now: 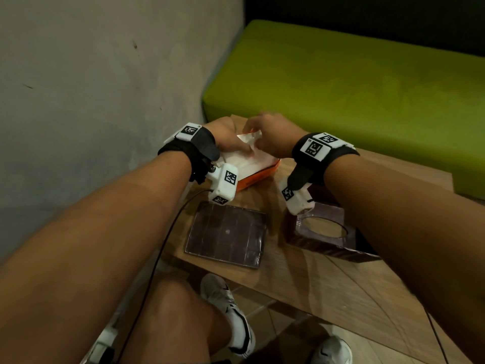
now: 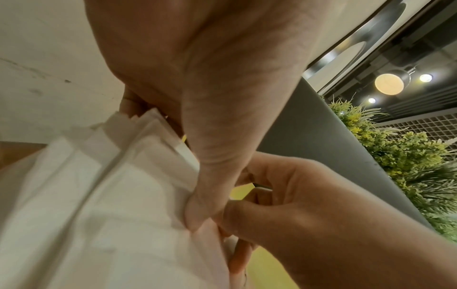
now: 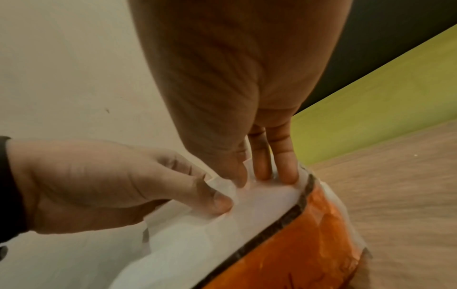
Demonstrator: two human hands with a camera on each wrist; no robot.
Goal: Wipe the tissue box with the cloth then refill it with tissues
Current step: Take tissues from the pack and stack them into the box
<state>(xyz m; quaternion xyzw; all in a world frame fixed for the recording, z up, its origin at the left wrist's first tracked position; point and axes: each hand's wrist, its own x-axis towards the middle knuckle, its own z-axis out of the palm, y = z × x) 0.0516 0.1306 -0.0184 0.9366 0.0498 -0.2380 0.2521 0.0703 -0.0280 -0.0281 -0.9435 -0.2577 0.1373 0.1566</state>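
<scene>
White tissues (image 1: 252, 156) sit in the orange pack (image 1: 258, 177) at the surface's (image 1: 328, 285) far edge. My left hand (image 1: 225, 137) pinches the top sheets; my right hand (image 1: 273, 135) apparently pinches them too. Step: refill. Next: lift the stack to the box (image 1: 319, 229), open near my right wrist.

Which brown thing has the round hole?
The brown tissue box on the right has it. The flat brown panel beside it has none.

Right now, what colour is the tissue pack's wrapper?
Orange wrapper, clearest in the right wrist view.
</scene>
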